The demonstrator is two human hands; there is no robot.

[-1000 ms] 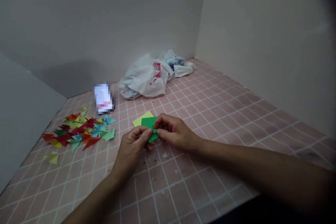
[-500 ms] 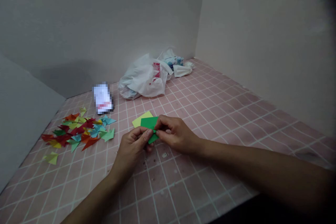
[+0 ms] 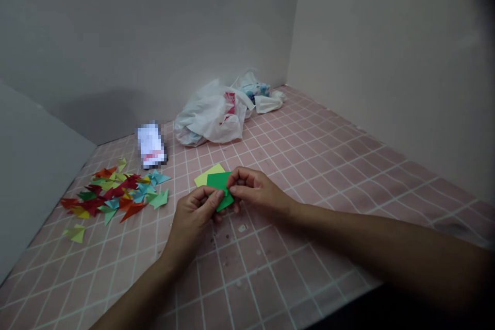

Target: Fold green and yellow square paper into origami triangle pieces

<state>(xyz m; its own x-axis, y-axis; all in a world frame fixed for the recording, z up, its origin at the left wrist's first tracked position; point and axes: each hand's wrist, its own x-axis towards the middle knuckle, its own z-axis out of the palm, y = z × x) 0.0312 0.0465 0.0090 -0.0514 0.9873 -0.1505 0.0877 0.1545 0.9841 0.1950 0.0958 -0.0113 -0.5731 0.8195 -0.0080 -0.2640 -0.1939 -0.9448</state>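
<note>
A piece of green paper (image 3: pixel 218 180) is between my two hands, with a small raised fold or tab on its near part. My left hand (image 3: pixel 199 206) pinches its lower left, thumb on top and fingertips partly hidden beneath. My right hand (image 3: pixel 257 191) has its thumb and forefinger closed at the paper's right edge; its other fingers are curled. Just behind the green piece, a yellow sheet of paper (image 3: pixel 209 172) shows at its upper left. How many layers the green paper has, I cannot tell.
Folded paper shapes (image 3: pixel 116 191) in several colours lie heaped on the left. A phone (image 3: pixel 151 145) with a lit, blurred screen stands behind them. White plastic bags (image 3: pixel 212 113) and a blue-patterned packet (image 3: pixel 259 90) sit by the back wall. Pink checked covering (image 3: pixel 309 165) spreads underneath.
My right thumb and forefinger have shifted slightly up from the small green fold, which now shows more. The left hand has barely moved.
</note>
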